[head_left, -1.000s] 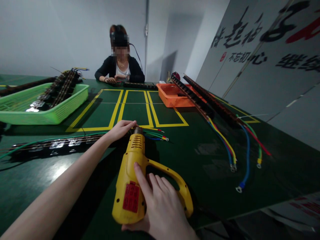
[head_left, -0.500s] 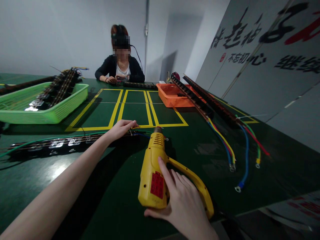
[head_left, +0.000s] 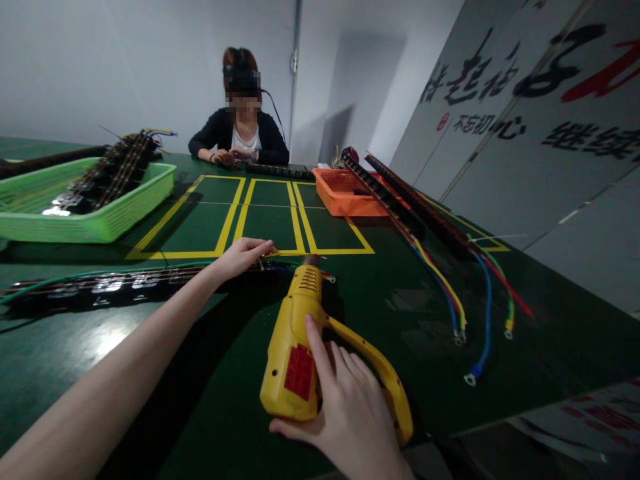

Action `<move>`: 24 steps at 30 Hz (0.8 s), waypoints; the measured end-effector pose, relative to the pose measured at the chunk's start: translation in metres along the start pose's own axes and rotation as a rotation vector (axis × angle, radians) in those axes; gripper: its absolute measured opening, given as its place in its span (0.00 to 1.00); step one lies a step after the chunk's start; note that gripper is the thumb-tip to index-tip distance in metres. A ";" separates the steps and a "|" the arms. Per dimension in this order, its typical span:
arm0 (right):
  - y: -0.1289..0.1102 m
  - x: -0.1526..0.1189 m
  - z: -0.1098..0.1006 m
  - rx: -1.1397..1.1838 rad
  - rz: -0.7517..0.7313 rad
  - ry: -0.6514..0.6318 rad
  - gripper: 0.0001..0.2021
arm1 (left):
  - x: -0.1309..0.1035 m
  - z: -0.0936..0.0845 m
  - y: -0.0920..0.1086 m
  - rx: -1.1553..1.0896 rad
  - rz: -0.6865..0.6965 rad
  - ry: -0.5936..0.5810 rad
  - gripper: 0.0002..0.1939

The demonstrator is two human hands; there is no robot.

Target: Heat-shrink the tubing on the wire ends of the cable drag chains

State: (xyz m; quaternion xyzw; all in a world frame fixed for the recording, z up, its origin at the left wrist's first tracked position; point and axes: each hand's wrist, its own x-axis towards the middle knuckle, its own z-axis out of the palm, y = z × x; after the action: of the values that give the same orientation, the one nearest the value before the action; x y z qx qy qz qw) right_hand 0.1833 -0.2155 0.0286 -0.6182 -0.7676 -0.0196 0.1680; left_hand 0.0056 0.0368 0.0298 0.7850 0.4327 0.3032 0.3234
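Observation:
My left hand (head_left: 245, 257) is closed, fingertips pinching a thin yellow wire (head_left: 291, 253) at the right end of a long black strip assembly (head_left: 117, 287). A green wire runs along that strip. My right hand (head_left: 345, 393) grips a yellow heat gun (head_left: 290, 340) with a red label, thumb at its rear and forefinger along its body. The gun's metal nozzle points away from me at the wires and hides part of them. Just right of the nozzle, a ring terminal (head_left: 329, 278) shows.
A green basket (head_left: 113, 220) with black strips stands at the left, an orange basket (head_left: 333, 193) farther back. Two long strips (head_left: 425, 203) extend from there, their coloured wires (head_left: 485, 307) trailing across the right side. Across the table (head_left: 550, 340) sits a person (head_left: 240, 127).
My right hand has swung the heat gun a little to the left, its rear most of all. The left hand keeps its pinch almost in place. The view has shifted slightly.

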 end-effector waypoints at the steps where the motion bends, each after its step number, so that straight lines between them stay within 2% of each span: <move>1: -0.004 0.002 0.001 0.002 -0.008 -0.009 0.66 | 0.000 0.000 0.000 -0.001 0.001 -0.001 0.34; 8: -0.033 0.015 0.009 0.018 -0.106 -0.076 0.63 | -0.001 0.000 -0.003 -0.024 0.030 -0.031 0.33; 13: -0.043 0.017 0.009 0.020 -0.151 -0.113 0.60 | -0.003 0.000 0.000 -0.060 0.015 -0.061 0.34; 18: -0.038 0.017 0.008 0.022 -0.153 -0.106 0.58 | -0.005 0.000 0.004 -0.074 -0.003 -0.055 0.34; 21: -0.029 0.016 0.007 0.031 -0.162 -0.075 0.56 | -0.005 0.000 0.005 -0.045 0.022 -0.043 0.32; 24: -0.016 0.014 0.005 0.044 -0.107 -0.050 0.57 | -0.004 0.000 0.004 -0.043 0.041 -0.026 0.31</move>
State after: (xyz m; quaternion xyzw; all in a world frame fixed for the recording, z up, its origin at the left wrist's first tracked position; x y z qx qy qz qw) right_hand 0.1646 -0.2052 0.0303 -0.5729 -0.8037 0.0039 0.1610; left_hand 0.0055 0.0319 0.0323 0.7903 0.4059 0.3088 0.3396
